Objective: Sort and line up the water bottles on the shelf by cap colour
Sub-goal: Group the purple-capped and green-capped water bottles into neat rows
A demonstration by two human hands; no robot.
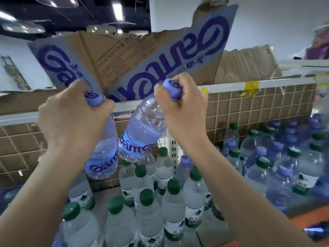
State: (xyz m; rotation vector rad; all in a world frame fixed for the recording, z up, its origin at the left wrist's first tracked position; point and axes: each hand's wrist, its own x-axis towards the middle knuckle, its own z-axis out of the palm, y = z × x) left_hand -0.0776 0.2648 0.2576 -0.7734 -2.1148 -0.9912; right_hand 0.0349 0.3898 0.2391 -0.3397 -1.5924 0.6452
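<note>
**Water bottles: two purple-caps in the air, green cluster right below**

Water bottles first, near to far. Closest to the camera, at about 6 o'clock, stands a bunch of clear plastic bottles with green caps (146, 196) on the shelf floor (210, 227). I count roughly ten green caps there, all upright and packed tight, with one purple-capped bottle (185, 160) poking up at the back of the group.

Above them are both hands, each gripping a bottle by the neck. The left hand (71, 120) has its fingers curled round the purple cap of a clear bottle with a purple label (105, 157), hanging close to vertical. The right hand (183, 107) is wrapped round the cap of a second purple-label bottle (144, 129), whose long axis tilts from 1 o'clock at the cap to 7 o'clock at the base. The two bottle bodies touch, or nearly.

So that's two in hand, one each. My guess is they belong with the mixed purple and green pile (284, 148) at 3 o'clock. That pile is too blurred to count, and the right hand is nearer to it.

Farthest back, torn brown cardboard with purple lettering (142, 56) sits on top of the rack.
</note>
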